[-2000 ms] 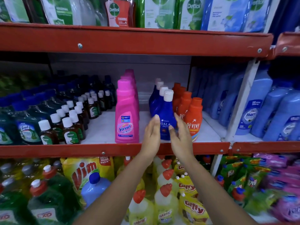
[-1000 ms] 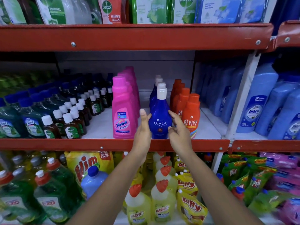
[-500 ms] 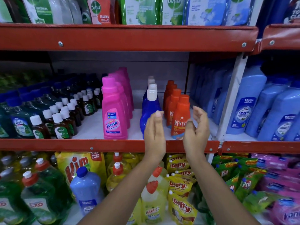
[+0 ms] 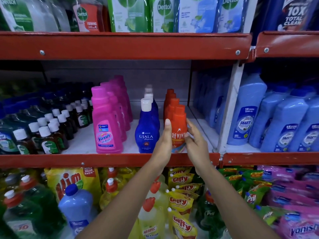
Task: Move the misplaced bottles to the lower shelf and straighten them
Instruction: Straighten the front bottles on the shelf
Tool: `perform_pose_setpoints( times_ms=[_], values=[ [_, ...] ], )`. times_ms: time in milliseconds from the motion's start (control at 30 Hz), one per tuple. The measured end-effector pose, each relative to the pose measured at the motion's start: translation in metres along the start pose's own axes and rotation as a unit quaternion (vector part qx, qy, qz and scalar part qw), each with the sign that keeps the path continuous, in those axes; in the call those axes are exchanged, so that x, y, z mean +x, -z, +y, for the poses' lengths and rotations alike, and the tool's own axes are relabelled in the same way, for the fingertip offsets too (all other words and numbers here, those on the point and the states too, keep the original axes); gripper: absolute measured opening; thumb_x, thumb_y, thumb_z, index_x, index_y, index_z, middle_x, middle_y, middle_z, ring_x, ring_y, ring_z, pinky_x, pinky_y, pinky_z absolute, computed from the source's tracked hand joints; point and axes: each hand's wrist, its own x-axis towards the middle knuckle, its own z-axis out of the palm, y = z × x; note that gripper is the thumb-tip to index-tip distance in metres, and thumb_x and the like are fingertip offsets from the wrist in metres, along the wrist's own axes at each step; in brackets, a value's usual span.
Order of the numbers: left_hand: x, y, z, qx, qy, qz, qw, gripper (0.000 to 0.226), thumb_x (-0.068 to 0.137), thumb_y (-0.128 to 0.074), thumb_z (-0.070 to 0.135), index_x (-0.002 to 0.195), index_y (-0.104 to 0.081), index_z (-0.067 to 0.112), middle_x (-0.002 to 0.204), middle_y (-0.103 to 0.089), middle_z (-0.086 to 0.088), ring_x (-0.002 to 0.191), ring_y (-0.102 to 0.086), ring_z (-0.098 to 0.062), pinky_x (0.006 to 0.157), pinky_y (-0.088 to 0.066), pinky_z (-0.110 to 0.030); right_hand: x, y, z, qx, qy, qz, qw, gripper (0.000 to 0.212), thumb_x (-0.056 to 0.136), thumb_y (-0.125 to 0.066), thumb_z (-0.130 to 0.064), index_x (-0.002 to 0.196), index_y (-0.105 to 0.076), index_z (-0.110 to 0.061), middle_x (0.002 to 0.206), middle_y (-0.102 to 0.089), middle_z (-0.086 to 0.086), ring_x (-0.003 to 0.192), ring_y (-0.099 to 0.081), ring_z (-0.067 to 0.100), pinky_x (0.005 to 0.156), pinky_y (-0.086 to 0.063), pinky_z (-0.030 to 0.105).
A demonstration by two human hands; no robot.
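Observation:
An orange Revive bottle [image 4: 178, 125] stands upright at the front of its row on the middle shelf [image 4: 107, 159]. My left hand [image 4: 164, 144] presses flat against its left side and my right hand [image 4: 195, 142] cups its right side, so both hands hold it. Just left of it stands a blue Ujala bottle [image 4: 146, 130] with a white cap, heading its own row. Further left is a row of pink Vanish bottles [image 4: 106, 125]. The lower part of the orange bottle is partly hidden by my fingers.
Small brown Dettol bottles [image 4: 50, 133] fill the shelf's left part. A white upright post [image 4: 227, 111] separates light blue Shakti bottles [image 4: 246, 114] on the right. Below sit Harpic bottles [image 4: 151, 216], Giffy pouches [image 4: 181, 202] and a Vim pouch [image 4: 69, 183]. Dettol refill packs [image 4: 164, 12] line the top shelf.
My hands left the blue Ujala bottle, shifted right and closed around the front orange Revive bottle. The view moved closer and slightly right.

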Motion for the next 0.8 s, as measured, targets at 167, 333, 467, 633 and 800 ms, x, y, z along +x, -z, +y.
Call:
perform_pose_setpoints(
  times_ms=[167, 333, 467, 633, 800],
  values=[
    [-0.007, 0.001, 0.005, 0.001, 0.009, 0.025, 1.0, 0.054, 0.083, -0.018, 0.075, 0.118, -0.05, 0.049, 0.107, -0.063, 0.02, 0.09, -0.062, 0.015, 0.077, -0.045, -0.011, -0.004, 0.0, 0.001, 0.007, 0.005, -0.014, 1.0, 0.051, 0.1, -0.04, -0.007, 0.145, -0.042, -0.031, 0.133, -0.055, -0.016, 0.115, -0.055, -0.011, 0.105, -0.049, 0.033],
    [-0.011, 0.001, 0.007, 0.002, 0.01, 0.03, 1.0, 0.052, 0.078, -0.019, 0.079, 0.103, -0.055, 0.05, 0.102, -0.064, 0.02, 0.086, -0.062, 0.016, 0.075, -0.046, -0.009, -0.006, -0.001, -0.001, 0.009, 0.001, -0.018, 1.0, 0.05, 0.101, -0.04, -0.01, 0.146, -0.04, -0.032, 0.127, -0.056, -0.018, 0.106, -0.054, -0.02, 0.102, -0.049, 0.026],
    [-0.014, 0.0, 0.003, -0.002, 0.019, 0.034, 0.999, 0.065, 0.078, -0.024, 0.087, 0.118, -0.056, 0.047, 0.12, -0.066, 0.011, 0.11, -0.062, -0.001, 0.104, -0.044, -0.034, -0.011, -0.003, -0.006, -0.03, 0.021, -0.023, 0.999, 0.055, 0.1, -0.042, -0.01, 0.15, -0.032, -0.03, 0.14, -0.049, -0.012, 0.124, -0.051, -0.004, 0.109, -0.044, 0.035],
    [-0.033, -0.004, 0.041, 0.018, -0.087, 0.08, 0.993, 0.02, 0.102, -0.03, 0.049, 0.108, -0.049, 0.051, 0.096, -0.059, 0.046, 0.098, -0.052, 0.025, 0.089, -0.04, -0.004, -0.015, 0.005, -0.054, -0.142, 0.187, 0.08, 0.969, 0.053, 0.1, -0.043, -0.01, 0.15, -0.029, -0.017, 0.147, -0.036, -0.006, 0.133, -0.03, -0.014, 0.108, -0.021, 0.002],
    [-0.026, 0.015, 0.106, 0.154, -0.324, 0.174, 0.917, 0.05, 0.1, -0.045, 0.044, 0.144, -0.041, 0.022, 0.148, -0.043, 0.011, 0.138, -0.033, 0.002, 0.115, -0.031, -0.027, -0.01, 0.033, -0.148, -0.106, 0.394, 0.174, 0.896, 0.037, 0.099, -0.046, -0.003, 0.135, -0.05, -0.004, 0.131, -0.049, 0.0, 0.128, -0.048, 0.013, 0.108, -0.042, 0.032]
  ],
)
